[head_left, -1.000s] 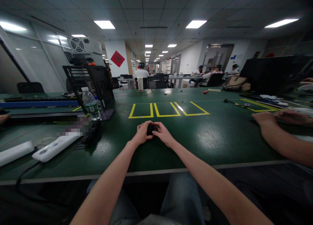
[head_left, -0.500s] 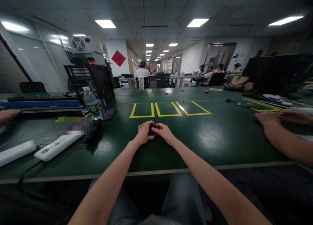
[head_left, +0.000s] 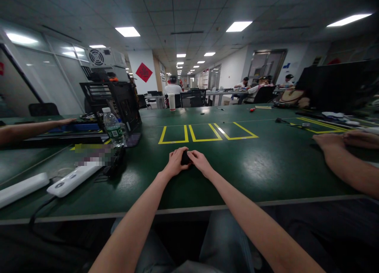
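Note:
Both of my hands meet over the green table (head_left: 266,166), just in front of three yellow taped boxes (head_left: 204,132). My left hand (head_left: 174,163) and my right hand (head_left: 200,162) have their fingers closed from either side on a small black object (head_left: 185,158), which is mostly hidden between them. The hands rest on or just above the tabletop; I cannot make out what the black object is.
A water bottle (head_left: 113,127) and a black open rack (head_left: 118,103) stand at the left, with a white power strip (head_left: 74,180) nearer me. Another person's arm (head_left: 32,128) reaches in at far left; another person's hands (head_left: 343,142) rest at right. Tools lie at the back right.
My hands stay closed on the black object in the same spot. The arm of the person at far left has stretched further across their bench. The view has shifted slightly.

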Available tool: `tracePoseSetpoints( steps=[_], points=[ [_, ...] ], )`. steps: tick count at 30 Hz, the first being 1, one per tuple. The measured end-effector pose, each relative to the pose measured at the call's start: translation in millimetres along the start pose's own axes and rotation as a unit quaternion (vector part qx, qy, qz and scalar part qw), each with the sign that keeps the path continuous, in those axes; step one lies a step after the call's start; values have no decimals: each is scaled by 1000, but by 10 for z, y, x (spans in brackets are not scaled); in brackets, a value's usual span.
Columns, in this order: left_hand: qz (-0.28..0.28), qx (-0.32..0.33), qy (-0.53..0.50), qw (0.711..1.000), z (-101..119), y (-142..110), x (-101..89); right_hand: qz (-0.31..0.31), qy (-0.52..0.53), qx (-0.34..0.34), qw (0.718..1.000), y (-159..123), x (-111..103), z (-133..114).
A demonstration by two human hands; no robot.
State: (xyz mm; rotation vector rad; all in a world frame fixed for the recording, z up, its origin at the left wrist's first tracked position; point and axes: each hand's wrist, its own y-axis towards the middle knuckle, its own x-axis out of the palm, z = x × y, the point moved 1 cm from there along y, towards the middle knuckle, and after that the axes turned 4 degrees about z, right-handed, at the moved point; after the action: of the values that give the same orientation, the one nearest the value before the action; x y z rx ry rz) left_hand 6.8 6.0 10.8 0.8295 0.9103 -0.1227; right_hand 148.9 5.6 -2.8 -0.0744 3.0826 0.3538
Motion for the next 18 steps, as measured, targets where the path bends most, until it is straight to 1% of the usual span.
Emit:
tracePoseSetpoints(
  steps=[7,13,18],
  points=[
    [-5,-10,-6,1000,22,0,-19,-11,14,0,1000,47,-32,51],
    [-1,-8,-1,1000,11,-2,-1,-28,37,6,999,30,-45,-2],
    [-5,-5,-3,1000,12,-7,-11,-11,29,-12,999,21,-22,-33]
  ],
)
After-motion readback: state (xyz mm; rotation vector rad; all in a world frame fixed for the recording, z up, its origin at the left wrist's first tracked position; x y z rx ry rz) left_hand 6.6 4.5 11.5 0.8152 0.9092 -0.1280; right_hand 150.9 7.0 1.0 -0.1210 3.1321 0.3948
